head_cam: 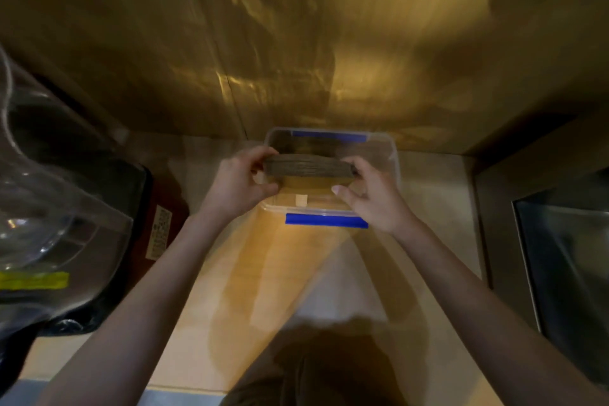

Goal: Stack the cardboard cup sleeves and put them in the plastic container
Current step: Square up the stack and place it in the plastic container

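Both hands, left hand [242, 180] at 9 o'clock, right hand [369, 194] at 3, pinch sleeve stack [309, 165] over container [393, 155]. Risk: uneven release fans stack, snagging rim.

Container [393, 155] on tabletop [250, 273] at 12 o'clock; sleeve stack [309, 165] over it; bowl [49, 201] at 9 o'clock.

— Where does the view look from?
— One wide-angle head camera, up above the worktop [263, 273], facing forward and steeply down.
— How near?
— Close: both forearms run in from the bottom corners, with the left hand [242, 181] and right hand [372, 199] near mid-frame.
— And farther off?
— The wall behind fills the upper half; the edges bow.
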The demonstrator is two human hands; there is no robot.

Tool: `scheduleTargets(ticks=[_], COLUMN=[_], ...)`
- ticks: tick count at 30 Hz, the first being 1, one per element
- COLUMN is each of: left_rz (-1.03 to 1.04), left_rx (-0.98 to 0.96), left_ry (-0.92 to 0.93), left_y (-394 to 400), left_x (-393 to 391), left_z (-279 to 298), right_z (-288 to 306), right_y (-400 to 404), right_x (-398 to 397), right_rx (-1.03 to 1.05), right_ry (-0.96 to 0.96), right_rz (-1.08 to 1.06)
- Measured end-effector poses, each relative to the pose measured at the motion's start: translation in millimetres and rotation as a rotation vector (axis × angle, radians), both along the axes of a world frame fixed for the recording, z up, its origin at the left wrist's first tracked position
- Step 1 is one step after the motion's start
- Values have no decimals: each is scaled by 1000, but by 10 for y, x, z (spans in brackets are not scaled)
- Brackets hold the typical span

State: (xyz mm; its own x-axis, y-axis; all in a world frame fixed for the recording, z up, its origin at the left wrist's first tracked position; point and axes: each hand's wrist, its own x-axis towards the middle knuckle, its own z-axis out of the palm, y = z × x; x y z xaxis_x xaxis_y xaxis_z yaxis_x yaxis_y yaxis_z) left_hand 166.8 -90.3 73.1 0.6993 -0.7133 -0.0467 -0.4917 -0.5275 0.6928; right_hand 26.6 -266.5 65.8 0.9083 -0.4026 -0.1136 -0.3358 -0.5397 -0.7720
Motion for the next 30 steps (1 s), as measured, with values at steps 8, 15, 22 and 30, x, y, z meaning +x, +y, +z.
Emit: scheduleTargets(ticks=[8,15,22,30], left_rz=[-38,-135,-90,15], left_rx=[290,521,505,296], left_ry=[-244,-359,-392,-146], left_y=[-305,-350,-358,-292], left_x=[181,216,165,71], left_z=[-293,-555,-734,-844], right_z=[-390,-612,-695,-628], right_y=[17,24,44,-12], right_x=[171,348,503,565], right_rx=[-111,-73,88,620], right_ry=[65,228,321,182], right_rz=[-79,-94,-132,-501])
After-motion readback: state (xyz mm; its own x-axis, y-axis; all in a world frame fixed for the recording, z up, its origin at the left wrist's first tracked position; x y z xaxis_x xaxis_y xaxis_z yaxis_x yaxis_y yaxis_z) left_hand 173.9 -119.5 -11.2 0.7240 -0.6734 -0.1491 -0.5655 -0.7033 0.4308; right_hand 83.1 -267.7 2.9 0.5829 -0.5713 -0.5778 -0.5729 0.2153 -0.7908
